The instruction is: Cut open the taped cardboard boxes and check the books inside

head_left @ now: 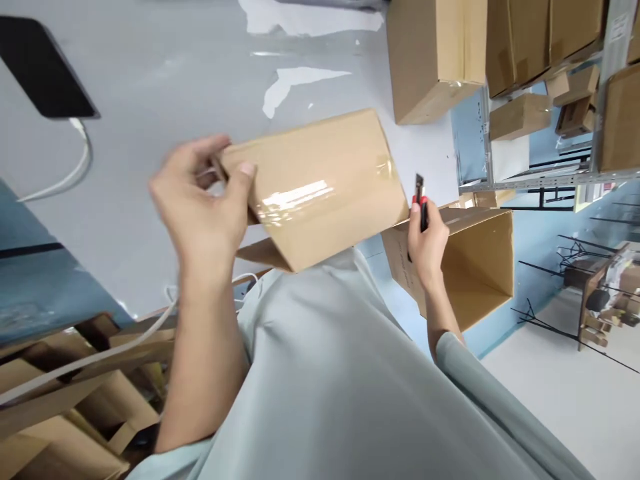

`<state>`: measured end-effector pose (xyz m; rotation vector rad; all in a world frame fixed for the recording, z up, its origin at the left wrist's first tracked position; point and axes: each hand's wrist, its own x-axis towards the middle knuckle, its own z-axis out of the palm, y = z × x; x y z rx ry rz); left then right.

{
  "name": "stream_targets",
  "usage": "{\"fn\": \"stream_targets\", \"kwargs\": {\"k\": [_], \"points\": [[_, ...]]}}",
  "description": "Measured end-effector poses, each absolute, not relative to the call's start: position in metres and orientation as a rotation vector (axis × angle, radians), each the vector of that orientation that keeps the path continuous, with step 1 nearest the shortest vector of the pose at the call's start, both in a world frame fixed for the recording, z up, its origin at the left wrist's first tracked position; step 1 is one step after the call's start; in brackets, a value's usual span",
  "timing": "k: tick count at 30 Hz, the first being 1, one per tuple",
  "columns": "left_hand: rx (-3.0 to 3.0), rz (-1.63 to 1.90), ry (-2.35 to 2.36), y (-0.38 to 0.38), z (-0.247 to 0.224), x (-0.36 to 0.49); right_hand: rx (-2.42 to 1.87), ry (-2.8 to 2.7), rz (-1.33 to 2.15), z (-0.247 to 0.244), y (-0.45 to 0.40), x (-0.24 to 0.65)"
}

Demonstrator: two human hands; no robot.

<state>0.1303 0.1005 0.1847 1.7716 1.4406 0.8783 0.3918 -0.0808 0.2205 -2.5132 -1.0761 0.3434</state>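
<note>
A brown cardboard box (325, 187) with shiny clear tape across its side is tilted above the front edge of the grey table (165, 87). Its left end is pinched between the thumb and fingers of my left hand (205, 200), and a flap hangs down near there. Close to the box's right end, my right hand (427, 240) is closed around a red and black box cutter (423, 208), whose dark blade points up, away from me. Whether that hand also touches the box cannot be made out.
A taped box (435, 60) stands at the table's back right. An open carton (480, 260) is beyond my right hand. A phone (43, 67) with a white cable lies left; more boxes (75, 407) sit lower left. Shelving (545, 180) holds boxes at right.
</note>
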Motion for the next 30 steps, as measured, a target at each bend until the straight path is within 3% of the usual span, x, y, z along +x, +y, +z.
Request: {"fn": "stream_targets", "kwargs": {"k": [3, 10, 16, 30], "points": [[2.134, 0.948, 1.400, 0.079, 0.201, 0.168, -2.408, -1.144, 0.509, 0.227, -0.086, 0.391], [2.251, 0.580, 0.987, 0.035, 0.196, 0.258, -2.404, -1.212, 0.638, 0.241, -0.079, 0.413], [2.266, 0.584, 1.016, 0.038, 0.184, 0.256, -2.467, -1.385, 0.800, 0.260, -0.071, 0.414], [2.151, 0.670, 0.969, 0.032, 0.178, 0.260, -2.902, -1.458, 0.675, 0.280, -0.040, 0.367]]}}
